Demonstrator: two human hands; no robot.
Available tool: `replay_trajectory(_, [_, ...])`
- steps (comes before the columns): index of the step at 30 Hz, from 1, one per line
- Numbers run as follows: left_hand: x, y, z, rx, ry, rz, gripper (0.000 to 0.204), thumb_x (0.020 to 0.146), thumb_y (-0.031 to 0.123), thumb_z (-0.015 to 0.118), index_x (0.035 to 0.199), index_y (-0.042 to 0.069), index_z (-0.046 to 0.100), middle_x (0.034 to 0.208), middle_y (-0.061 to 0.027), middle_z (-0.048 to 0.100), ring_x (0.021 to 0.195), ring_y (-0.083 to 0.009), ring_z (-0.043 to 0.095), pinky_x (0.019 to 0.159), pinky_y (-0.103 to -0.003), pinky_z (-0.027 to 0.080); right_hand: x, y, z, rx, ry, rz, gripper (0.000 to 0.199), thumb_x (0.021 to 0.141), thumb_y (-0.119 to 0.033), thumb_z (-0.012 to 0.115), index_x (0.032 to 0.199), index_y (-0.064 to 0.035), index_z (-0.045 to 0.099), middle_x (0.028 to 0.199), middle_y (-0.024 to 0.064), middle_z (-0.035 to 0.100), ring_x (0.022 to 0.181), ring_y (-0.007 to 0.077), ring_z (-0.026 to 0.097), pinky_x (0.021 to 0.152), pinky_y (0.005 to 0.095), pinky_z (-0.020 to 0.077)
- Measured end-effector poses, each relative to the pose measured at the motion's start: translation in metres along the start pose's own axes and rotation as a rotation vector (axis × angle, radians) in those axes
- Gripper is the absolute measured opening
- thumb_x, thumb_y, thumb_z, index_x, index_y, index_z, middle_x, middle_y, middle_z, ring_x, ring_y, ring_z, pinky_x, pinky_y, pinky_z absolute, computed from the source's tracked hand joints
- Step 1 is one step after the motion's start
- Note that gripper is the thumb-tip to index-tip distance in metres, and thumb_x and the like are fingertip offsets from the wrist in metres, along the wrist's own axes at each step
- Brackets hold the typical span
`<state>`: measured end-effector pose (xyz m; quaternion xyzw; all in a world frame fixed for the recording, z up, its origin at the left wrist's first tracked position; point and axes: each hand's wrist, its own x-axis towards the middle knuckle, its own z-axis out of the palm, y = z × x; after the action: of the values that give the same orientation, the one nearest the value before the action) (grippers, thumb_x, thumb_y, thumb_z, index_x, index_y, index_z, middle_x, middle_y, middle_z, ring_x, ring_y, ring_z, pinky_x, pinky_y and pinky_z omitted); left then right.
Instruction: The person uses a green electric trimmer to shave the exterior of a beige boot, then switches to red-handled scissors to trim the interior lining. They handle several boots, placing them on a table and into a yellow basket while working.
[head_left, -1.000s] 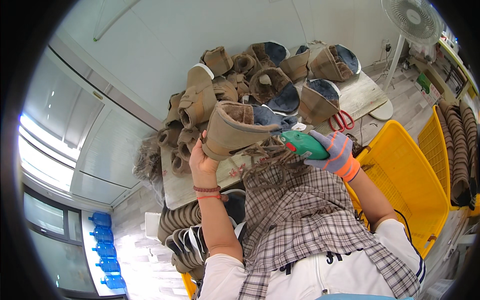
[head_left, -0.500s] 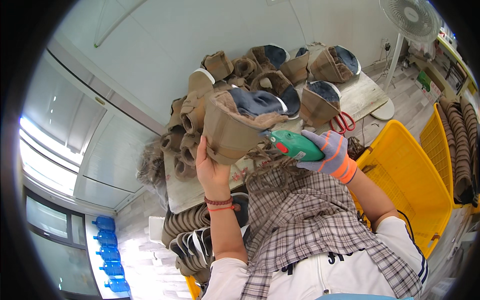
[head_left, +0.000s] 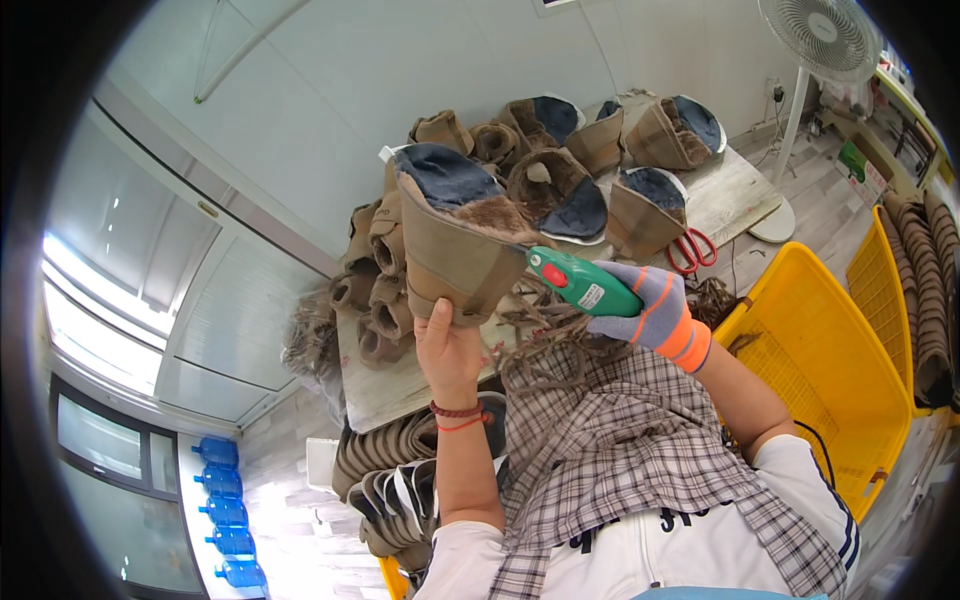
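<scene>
My bare left hand (head_left: 450,347) grips the lower edge of a brown boot upper (head_left: 452,262), thumb on its outside. Its opening faces up, showing tan fleece and dark blue lining. In my right hand (head_left: 657,310), which wears a grey and orange glove, is a green handheld electric cutter (head_left: 592,290) with a red button. The cutter's front end meets the right rim of the upper; its blade is hidden there. Brown trimmed strips (head_left: 545,335) lie below the cutter, by my checked apron (head_left: 620,420).
More boot uppers (head_left: 648,215) crowd the worn table (head_left: 735,200). Red-handled scissors (head_left: 692,252) lie near its right side. A yellow basket (head_left: 815,350) stands to my right, stacked uppers (head_left: 385,455) at lower left. A white fan (head_left: 822,40) stands far right.
The boot upper has turned in my left hand, its blue lining now toward the upper left. The cutter has tilted and meets the rim at its right end.
</scene>
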<state>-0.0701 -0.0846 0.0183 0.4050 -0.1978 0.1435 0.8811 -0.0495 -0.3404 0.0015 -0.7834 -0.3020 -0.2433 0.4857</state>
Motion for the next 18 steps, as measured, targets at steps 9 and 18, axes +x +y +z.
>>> replay_trajectory(9, [-0.004,-0.018,-0.01,0.188,-0.035,-0.021,0.038,0.089,0.005,0.053,0.126,-0.001,0.048,0.128,-0.009,0.051,0.118,-0.0203,0.048,0.1,-0.037,0.036,-0.002,-0.003,0.004,0.249,-0.009,0.195,0.061,0.062,-0.033,0.082,0.11,-0.0024,0.062,0.083,0.011,0.068,0.072,0.0152,0.066,0.065,0.0265,0.0512])
replay_trajectory(18, [-0.017,-0.041,-0.019,0.931,-0.093,0.031,0.026,0.088,0.009,0.06,0.111,-0.002,0.06,0.109,-0.006,0.063,0.096,-0.0118,0.055,0.084,-0.026,0.042,-0.004,-0.012,0.002,0.373,0.049,0.423,0.056,0.067,-0.029,0.081,0.111,-0.0016,0.06,0.084,0.0069,0.067,0.071,0.0078,0.062,0.063,0.0222,0.0502])
